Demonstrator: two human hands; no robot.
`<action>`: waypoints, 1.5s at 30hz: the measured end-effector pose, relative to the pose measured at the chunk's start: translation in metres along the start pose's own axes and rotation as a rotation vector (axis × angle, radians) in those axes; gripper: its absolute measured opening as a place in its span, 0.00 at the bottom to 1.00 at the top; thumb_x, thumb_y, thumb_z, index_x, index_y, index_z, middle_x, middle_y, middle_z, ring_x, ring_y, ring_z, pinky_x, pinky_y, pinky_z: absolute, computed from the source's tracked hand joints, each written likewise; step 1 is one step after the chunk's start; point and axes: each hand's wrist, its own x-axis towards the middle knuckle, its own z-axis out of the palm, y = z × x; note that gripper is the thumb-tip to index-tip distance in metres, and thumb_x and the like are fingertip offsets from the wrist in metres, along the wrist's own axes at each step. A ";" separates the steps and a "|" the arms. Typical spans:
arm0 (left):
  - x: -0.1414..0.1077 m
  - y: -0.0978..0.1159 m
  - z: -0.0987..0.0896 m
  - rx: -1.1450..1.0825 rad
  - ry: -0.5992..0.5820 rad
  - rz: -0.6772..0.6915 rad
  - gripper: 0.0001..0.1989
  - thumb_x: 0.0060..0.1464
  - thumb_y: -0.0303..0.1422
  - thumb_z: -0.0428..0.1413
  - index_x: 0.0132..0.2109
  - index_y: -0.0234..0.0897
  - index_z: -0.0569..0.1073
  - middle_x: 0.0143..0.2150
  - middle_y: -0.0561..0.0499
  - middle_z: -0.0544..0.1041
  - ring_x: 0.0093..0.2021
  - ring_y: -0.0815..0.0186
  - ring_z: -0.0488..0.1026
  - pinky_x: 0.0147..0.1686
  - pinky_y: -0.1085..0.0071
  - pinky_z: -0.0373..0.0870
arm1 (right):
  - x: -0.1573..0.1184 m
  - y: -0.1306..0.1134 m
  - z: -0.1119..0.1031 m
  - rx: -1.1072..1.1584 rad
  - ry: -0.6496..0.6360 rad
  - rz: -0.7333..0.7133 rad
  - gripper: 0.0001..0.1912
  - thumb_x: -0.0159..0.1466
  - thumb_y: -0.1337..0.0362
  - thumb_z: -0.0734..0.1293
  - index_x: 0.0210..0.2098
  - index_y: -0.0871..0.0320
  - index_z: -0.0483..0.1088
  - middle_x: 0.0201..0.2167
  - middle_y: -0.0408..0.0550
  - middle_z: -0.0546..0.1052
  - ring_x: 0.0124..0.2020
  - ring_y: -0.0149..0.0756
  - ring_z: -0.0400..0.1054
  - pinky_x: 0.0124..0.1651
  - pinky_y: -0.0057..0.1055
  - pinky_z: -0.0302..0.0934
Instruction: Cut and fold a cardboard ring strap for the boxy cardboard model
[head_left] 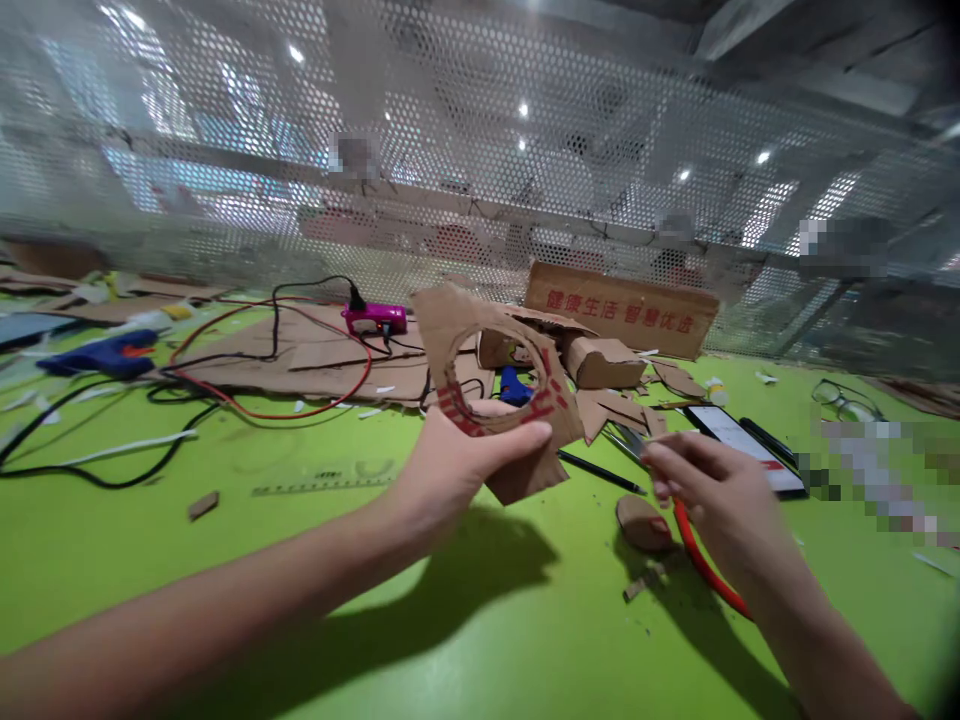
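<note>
My left hand (pixel 454 465) is closed on a piece of cardboard (pixel 561 410) with a large round hole, held up above the green table. My thumb presses its lower edge, and red print shows around the hole. On the right, my right hand (pixel 724 500) grips a pair of scissors (pixel 694 550) near the middle. Their metal blades point up and left, and a red handle curves out below the hand. Just left of the scissors, a small round cardboard disc (pixel 637 522) lies on the table beside a thin cardboard scrap (pixel 641 583).
A black pen (pixel 604 472), a phone (pixel 739 445) and glasses (pixel 847 402) lie to the right. A clear ruler (pixel 322 485), a blue glue gun (pixel 101 355), looping cables and a purple power adapter (pixel 375 319) are on the left. A printed cardboard strip (pixel 622 310) stands at the back.
</note>
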 end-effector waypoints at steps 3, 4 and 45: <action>-0.006 -0.003 0.006 0.020 -0.038 -0.071 0.06 0.35 0.28 0.67 0.26 0.35 0.79 0.24 0.53 0.78 0.24 0.70 0.72 0.28 0.76 0.68 | 0.013 0.021 0.006 -0.126 -0.084 -0.015 0.12 0.52 0.57 0.72 0.32 0.59 0.77 0.23 0.46 0.76 0.19 0.33 0.67 0.19 0.29 0.62; -0.008 -0.004 0.007 0.021 -0.043 -0.082 0.05 0.36 0.29 0.67 0.26 0.36 0.79 0.24 0.53 0.79 0.25 0.70 0.72 0.28 0.76 0.67 | 0.015 0.025 0.009 -0.172 -0.051 -0.041 0.13 0.51 0.59 0.73 0.34 0.58 0.76 0.27 0.48 0.76 0.22 0.34 0.68 0.23 0.31 0.64; -0.012 -0.010 0.004 0.011 -0.001 -0.072 0.05 0.38 0.31 0.66 0.25 0.37 0.78 0.23 0.56 0.77 0.24 0.73 0.69 0.25 0.79 0.64 | -0.010 0.048 -0.040 -0.829 -0.141 -0.119 0.25 0.59 0.60 0.57 0.54 0.60 0.67 0.42 0.63 0.75 0.37 0.54 0.71 0.36 0.50 0.65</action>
